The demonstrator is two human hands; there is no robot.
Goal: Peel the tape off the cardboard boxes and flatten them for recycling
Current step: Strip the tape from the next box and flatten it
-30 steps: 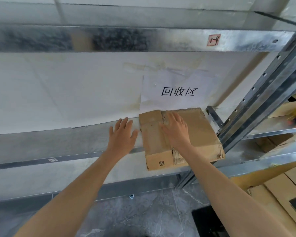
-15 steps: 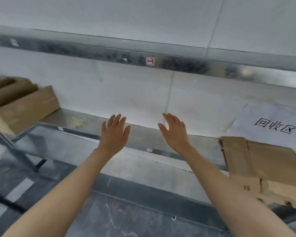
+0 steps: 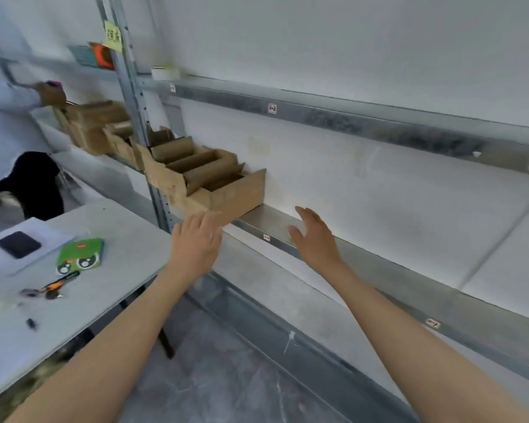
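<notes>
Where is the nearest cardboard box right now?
Head view, left of centre: the cardboard box sits on the metal shelf, just beyond the left hand.

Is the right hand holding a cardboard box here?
No, the right hand is open and empty over the metal shelf, with the cardboard boxes off to its left.

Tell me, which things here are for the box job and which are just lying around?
For the job: cardboard boxes on the shelf, left hand, right hand.
Lying about: green case, dark flat device, keys on the table; white roll.
</notes>
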